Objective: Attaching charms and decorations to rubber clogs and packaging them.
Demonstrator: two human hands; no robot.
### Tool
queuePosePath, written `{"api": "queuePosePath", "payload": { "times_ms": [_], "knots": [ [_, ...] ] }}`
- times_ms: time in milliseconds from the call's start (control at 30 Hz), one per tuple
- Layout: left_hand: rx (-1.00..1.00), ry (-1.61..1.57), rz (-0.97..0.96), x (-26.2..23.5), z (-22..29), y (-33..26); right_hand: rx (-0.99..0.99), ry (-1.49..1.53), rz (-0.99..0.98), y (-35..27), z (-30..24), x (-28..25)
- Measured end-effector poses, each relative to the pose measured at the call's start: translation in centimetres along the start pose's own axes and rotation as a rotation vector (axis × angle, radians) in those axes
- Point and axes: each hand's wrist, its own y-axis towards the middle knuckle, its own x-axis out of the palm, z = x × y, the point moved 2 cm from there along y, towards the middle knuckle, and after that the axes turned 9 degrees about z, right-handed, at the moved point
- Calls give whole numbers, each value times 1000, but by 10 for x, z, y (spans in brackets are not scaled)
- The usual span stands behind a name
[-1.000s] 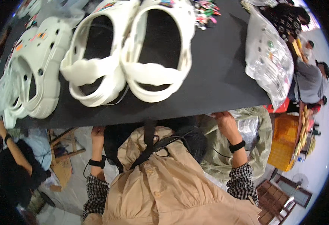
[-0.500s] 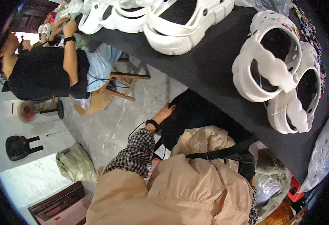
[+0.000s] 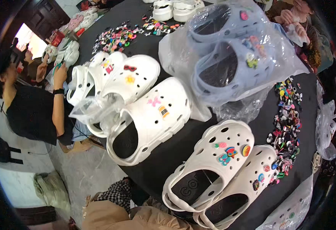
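Neither of my hands shows now; only my left checkered sleeve [image 3: 115, 196] is visible at the lower edge, beside the table's near edge. Closest to me on the black table [image 3: 148, 182] lies a pair of white clogs with colourful charms, a front clog [image 3: 229, 143] and a second clog [image 3: 258, 172] partly behind it. Left of them, another white clog [image 3: 156, 115] carries a pink and an orange charm. Beyond it stand more white clogs [image 3: 137, 74], with clear plastic [image 3: 99, 111] draped over their straps.
Pale blue clogs in a clear bag [image 3: 229, 57] lie at the far middle. Loose charms [image 3: 286, 130] run along the right side, with another heap [image 3: 116, 36] at the far left. A person in black [image 3: 33, 103] sits at left; another person [image 3: 296, 27] is at far right.
My view has swung up from my lap to the table, bringing the charms, bagged clogs and more people into sight. My left hand has dropped out of view.
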Motion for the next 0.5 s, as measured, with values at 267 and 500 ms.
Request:
{"api": "queuePosePath", "payload": {
  "times_ms": [267, 500],
  "knots": [
    [226, -46, -126, -21, -47, 26, -127, -206, 40, -49, 1, -12],
    [172, 309, -168, -40, -5, 33, -287, -448, -10, -111, 18, -39]
  ]
}}
